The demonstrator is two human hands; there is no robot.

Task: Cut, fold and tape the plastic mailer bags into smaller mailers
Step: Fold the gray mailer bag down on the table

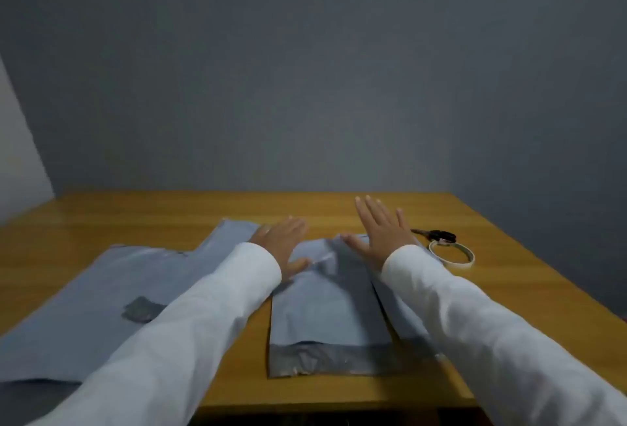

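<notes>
Both hands lie flat, fingers straight: left hand (283,244) and right hand (380,232) press the folded mailer's (325,310) far edge; bare tabletop (169,208) lies beyond them.

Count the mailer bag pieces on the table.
3, as far as I can tell: a large bag at left, a narrow folded piece in the centre, and a strip along its right edge. Sleeves may hide more.

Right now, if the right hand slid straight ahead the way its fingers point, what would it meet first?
Probably nothing: the right hand points up-table over bare table toward the wall; scissors and tape roll lie off to its right.
</notes>
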